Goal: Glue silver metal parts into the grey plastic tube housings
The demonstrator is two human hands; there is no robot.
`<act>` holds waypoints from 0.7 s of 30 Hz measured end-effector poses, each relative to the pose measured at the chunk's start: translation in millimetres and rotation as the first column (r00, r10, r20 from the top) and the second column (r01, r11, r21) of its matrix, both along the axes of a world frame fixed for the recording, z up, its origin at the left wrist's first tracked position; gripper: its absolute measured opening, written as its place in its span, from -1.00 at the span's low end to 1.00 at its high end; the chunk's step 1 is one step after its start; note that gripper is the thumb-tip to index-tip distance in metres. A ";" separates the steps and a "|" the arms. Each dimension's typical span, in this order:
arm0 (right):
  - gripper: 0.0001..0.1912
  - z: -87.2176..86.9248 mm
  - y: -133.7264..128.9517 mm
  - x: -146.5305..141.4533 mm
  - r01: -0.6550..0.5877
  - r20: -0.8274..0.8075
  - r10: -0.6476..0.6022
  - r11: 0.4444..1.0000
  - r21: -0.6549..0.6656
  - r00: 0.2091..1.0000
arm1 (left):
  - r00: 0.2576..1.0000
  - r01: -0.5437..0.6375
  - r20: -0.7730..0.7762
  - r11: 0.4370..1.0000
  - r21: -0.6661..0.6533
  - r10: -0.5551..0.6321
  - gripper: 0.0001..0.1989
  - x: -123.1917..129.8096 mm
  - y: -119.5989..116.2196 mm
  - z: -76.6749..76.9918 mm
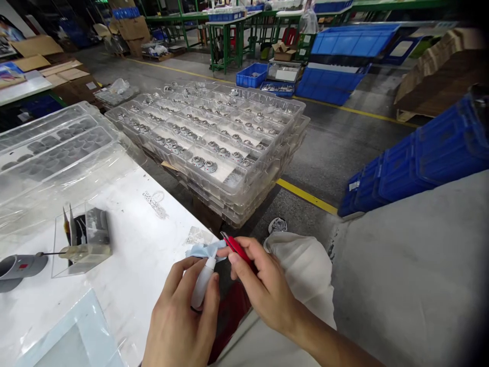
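Note:
My left hand is closed around a small white squeeze bottle, its narrow nozzle pointing up and away from me. In my right hand is a red utility knife, with a short tip of blade showing at its front end. Both hands are close together over the table's near edge. A crumpled light-blue cloth lies just beyond the bottle's nozzle, by the fingers of my right hand. Whether those fingers touch the cloth I cannot tell.
A clear box with tweezers stands left on the white table, beside a grey cylinder. Stacked clear trays of metal parts are just past the table. Blue crates stand at the right.

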State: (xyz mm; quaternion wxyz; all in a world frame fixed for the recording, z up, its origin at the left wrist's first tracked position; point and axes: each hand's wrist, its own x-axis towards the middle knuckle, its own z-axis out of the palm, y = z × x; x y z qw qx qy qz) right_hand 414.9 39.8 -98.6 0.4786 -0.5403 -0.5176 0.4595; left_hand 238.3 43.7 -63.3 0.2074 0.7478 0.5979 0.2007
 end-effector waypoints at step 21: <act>-0.72 -1.1 -14.1 33.5 -0.189 0.160 0.214 0.970 -0.156 0.964 | 0.989 -0.116 -0.107 0.988 -0.100 0.105 -0.62 7.3 -7.1 9.0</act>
